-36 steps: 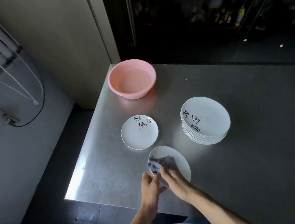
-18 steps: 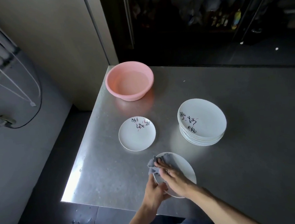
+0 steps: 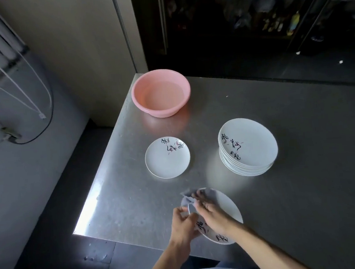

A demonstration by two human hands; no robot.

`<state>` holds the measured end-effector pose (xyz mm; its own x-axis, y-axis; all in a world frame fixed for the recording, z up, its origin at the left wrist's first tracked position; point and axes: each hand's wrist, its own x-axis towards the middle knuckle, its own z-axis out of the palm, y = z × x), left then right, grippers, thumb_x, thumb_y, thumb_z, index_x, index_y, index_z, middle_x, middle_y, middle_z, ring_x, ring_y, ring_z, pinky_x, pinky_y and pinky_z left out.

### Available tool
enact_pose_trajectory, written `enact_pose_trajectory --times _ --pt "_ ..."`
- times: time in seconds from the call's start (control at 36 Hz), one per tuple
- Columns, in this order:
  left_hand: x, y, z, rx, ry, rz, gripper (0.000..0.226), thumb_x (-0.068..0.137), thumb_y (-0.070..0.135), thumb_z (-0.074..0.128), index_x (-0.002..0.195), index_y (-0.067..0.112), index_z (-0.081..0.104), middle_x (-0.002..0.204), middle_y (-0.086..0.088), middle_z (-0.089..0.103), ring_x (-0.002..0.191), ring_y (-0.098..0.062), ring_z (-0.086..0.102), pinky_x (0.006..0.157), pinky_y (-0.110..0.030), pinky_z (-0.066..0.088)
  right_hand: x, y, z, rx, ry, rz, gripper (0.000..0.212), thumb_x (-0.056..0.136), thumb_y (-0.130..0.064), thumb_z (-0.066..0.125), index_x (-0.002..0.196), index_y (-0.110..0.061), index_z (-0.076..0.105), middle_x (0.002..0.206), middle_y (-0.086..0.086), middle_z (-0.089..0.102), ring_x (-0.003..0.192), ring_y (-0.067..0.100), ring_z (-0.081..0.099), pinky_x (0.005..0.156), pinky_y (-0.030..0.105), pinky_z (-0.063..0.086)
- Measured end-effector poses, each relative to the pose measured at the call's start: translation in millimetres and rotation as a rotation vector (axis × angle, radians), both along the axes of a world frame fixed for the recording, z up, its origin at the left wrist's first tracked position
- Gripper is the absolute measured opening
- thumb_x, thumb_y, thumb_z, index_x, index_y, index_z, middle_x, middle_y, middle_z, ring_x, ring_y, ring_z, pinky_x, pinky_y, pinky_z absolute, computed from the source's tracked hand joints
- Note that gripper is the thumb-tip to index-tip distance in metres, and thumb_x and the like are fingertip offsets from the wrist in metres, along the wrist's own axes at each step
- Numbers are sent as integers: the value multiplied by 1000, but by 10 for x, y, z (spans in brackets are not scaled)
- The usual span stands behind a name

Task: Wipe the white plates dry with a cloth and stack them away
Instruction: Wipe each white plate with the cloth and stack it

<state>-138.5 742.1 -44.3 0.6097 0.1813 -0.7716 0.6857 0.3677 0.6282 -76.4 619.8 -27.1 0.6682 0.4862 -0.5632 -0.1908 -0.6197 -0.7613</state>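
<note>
- Held plate (image 3: 228,207) — white, with black brush lettering near its lower rim. It is lifted off the surface (image 3: 304,166) above the near edge and tilted, directly in front of the person.
- Left hand (image 3: 181,226) — fingers and thumb are curled round the held plate's left rim, gripping it.
- Right hand (image 3: 213,214) — lies across the face of the held plate. Its fingers are bent over the cloth (image 3: 187,199) and press it onto the plate's upper left part.
- Cloth: grey and crumpled, bunched under the right fingertips. One corner hangs past the plate's upper left rim.
- Single plate (image 3: 167,157) — white, with the same lettering along its far edge. It lies flat and alone on the surface, between the basin (image 3: 161,93) and the held plate, apart from both.
- Stack of plates (image 3: 248,147) — white, piled evenly, well to the right of the single plate. The top plate shows lettering down its left side. The number of plates cannot be told.
- Basin: pink and round, standing at the far left corner of the surface.
- Surface: brushed metal, with a bright glare at its near left corner.
- Cables (image 3: 42,116) — white and black, hanging on the wall at the left.
- Shelving (image 3: 269,19) — dark, behind the surface. Its contents are blurred.
</note>
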Motion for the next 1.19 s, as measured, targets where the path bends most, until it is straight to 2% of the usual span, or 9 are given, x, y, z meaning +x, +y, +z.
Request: enact_pose_trajectory --times 0.14,0.22,0.33,0.56,0.61,0.75,0.86,0.97,1.19 --pt "49 57 105 -51 -100 -47 45 92 4 54 130 26 62 109 -20 75 96 -34 76 72 -41 63 187 -87 -164 -477 -96 -137 53 107 -41 19 156 -20 23 166 12 9 153 26 9 122 43 16" --pt "54 71 161 -78 -163 -230 57 84 9 49 131 34 69 114 -14 77 105 -28 75 80 -42 63 93 46 -140 -289 -88 -202 54 108 -41 26 154 -15 27 162 13 20 151 29 20 121 43 22" --pt "61 90 155 -49 -124 -237 36 86 17 58 119 9 71 109 -15 78 105 -31 76 86 -48 63 -82 99 -98 85 -9 -80 56 108 -42 30 158 -19 23 165 -10 9 152 4 -1 126 32 3" --pt "163 67 146 -71 -109 20 40 100 -4 44 118 22 67 101 -7 79 86 -18 75 70 -39 60 239 25 -115 -440 -88 -120 57 107 -44 21 156 -15 26 166 14 8 153 25 11 121 37 18" --pt "193 107 127 1 -70 27 9 102 6 53 99 13 57 84 -4 72 75 -16 69 69 -37 55 228 77 -87 -369 -75 -151 58 107 -45 21 154 -13 31 163 16 17 151 25 17 120 36 20" --pt "131 84 133 0 -19 -36 17 97 7 66 97 9 50 86 -11 65 79 -25 71 71 -37 61 55 87 1 62 47 -61 49 104 -57 27 149 -40 42 157 -20 31 145 3 26 120 29 20" --pt "139 45 146 -50 -54 -10 30 95 -11 53 120 5 51 110 -27 73 89 -36 74 69 -39 62 164 -50 -103 -285 -166 23 45 108 -44 21 145 -32 45 162 -5 24 150 16 19 118 34 21" --pt "202 75 174 -86 -88 -63 39 94 -7 56 128 13 59 112 -26 74 90 -33 73 73 -42 62 178 -13 -97 -586 -56 -172 61 106 -47 17 158 -13 17 167 14 4 154 27 4 122 43 12" --pt "152 114 80 -155 -62 -213 52 70 9 58 120 5 72 110 -16 78 101 -31 77 82 -43 63 -7 8 7 62 68 -72 57 106 -49 29 158 -25 25 165 -13 14 150 -1 9 125 28 5"
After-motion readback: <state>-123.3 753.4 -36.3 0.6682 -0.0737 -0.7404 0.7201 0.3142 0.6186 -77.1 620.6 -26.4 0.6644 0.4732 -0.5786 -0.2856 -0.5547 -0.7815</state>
